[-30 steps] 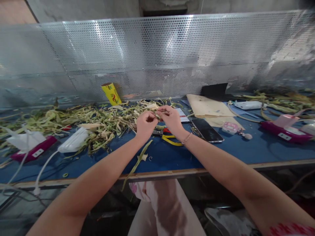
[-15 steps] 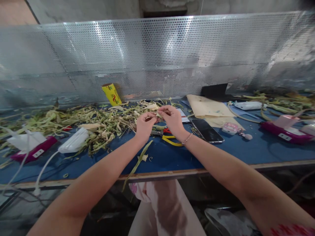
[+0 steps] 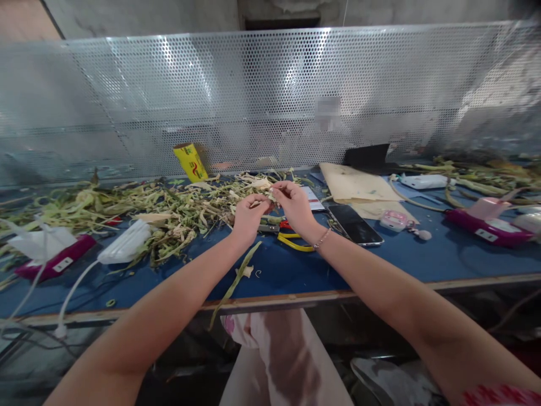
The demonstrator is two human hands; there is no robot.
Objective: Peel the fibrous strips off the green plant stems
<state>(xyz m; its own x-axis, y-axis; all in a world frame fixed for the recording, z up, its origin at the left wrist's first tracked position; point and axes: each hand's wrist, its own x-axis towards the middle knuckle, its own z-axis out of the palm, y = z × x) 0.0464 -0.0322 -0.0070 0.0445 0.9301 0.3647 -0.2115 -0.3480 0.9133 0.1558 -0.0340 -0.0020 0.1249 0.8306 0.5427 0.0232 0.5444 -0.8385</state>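
My left hand (image 3: 250, 216) and my right hand (image 3: 295, 206) meet over the blue table, fingertips pinched together. Between them is a small pale green scrap of plant (image 3: 273, 198), mostly hidden by the fingers. Below my right hand lie scissors with yellow and red handles (image 3: 291, 243); their blades reach under the hands. A long green plant strip (image 3: 236, 276) hangs over the table's front edge, with a pale scrap (image 3: 245, 272) beside it. A heap of dried, pale green plant pieces (image 3: 190, 208) spreads behind and left of my left hand.
Right of my hands lie a black phone (image 3: 355, 224), a pink earbud case (image 3: 395, 220) and brown paper (image 3: 355, 183). A white power strip (image 3: 125, 241) and a purple holder (image 3: 63, 259) stand left. A yellow tube (image 3: 191, 162) leans by the perforated metal screen (image 3: 262, 101).
Both hands stay in nearly the same place, with only small finger movements around the plant scrap. The view has shifted very slightly.
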